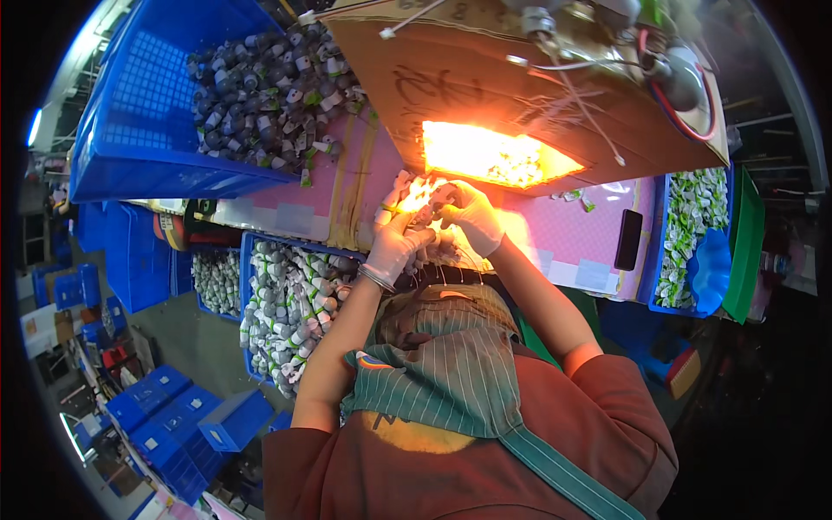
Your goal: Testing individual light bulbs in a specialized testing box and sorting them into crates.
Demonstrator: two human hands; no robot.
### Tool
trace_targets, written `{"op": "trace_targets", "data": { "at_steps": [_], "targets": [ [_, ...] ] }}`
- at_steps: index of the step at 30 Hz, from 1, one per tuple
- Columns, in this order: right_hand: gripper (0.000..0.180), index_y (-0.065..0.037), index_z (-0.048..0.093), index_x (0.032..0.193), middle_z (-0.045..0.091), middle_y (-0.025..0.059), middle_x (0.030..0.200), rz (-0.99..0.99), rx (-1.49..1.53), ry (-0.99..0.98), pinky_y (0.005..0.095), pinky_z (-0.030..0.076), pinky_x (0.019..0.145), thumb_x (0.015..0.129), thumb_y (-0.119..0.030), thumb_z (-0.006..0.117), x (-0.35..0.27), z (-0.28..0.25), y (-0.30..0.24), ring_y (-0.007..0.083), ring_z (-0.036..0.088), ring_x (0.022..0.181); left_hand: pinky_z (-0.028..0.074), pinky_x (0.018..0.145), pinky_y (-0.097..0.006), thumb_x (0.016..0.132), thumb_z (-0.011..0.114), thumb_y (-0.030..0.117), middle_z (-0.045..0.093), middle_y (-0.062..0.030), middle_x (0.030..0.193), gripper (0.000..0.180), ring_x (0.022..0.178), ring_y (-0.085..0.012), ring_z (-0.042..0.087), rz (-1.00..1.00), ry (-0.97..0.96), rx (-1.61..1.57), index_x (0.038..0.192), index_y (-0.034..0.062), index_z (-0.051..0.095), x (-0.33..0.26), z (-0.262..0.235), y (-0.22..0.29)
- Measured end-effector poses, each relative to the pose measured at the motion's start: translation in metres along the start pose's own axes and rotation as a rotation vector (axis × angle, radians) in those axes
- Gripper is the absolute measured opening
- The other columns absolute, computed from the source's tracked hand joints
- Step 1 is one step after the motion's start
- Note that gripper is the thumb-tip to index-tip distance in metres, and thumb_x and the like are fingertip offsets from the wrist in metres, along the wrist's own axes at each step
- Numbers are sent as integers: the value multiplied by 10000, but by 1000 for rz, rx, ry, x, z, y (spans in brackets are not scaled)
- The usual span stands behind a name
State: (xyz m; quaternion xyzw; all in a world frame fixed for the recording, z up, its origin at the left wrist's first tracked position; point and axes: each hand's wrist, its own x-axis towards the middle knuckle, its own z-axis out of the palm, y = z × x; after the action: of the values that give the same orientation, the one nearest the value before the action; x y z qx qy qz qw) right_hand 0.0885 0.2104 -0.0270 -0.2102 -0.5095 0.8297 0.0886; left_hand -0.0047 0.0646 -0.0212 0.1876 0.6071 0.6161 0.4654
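Note:
My left hand (400, 247), in a pale glove with a band at the wrist, is closed around a cluster of small white-and-grey parts (403, 186) at the table's near edge. My right hand (475, 221), also gloved, meets it from the right, its fingers pinched at the same cluster. What the right fingertips grip is too small and too glaring to make out. Just beyond both hands, a brightly glowing opening (494, 156) is cut in a cardboard box (390, 82). More small parts lie under my hands, partly hidden by them.
A blue crate (143, 113) with grey-and-white parts stands at the far left. Another blue bin (249, 334) of parts is below the table edge. On the pink tabletop (598, 230) lies a black phone (628, 240). Green-and-white pieces (693, 208) fill a right-hand bin. Wired parts (680, 78) hang over the box.

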Motion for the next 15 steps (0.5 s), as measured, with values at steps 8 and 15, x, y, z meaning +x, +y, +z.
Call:
{"op": "trace_targets", "data": {
  "at_steps": [8, 15],
  "targets": [
    [187, -30, 485, 997, 562, 40, 835, -87, -15, 166, 234, 455, 580, 817, 14, 511, -15, -3, 10, 111, 534, 663, 350, 351, -210, 834, 644, 171, 554, -19, 542, 447, 388, -86, 480, -196, -82, 32, 1218, 21, 472, 6, 16, 5],
    [168, -67, 461, 966, 551, 39, 870, -112, 220, 180, 220, 426, 561, 843, -64, 575, -10, -15, 27, 106, 544, 686, 477, 565, -272, 802, 651, 189, 637, -84, 661, 461, 574, -154, 608, 184, 44, 590, 1218, 44, 514, 9, 33, -8]
  ]
}}
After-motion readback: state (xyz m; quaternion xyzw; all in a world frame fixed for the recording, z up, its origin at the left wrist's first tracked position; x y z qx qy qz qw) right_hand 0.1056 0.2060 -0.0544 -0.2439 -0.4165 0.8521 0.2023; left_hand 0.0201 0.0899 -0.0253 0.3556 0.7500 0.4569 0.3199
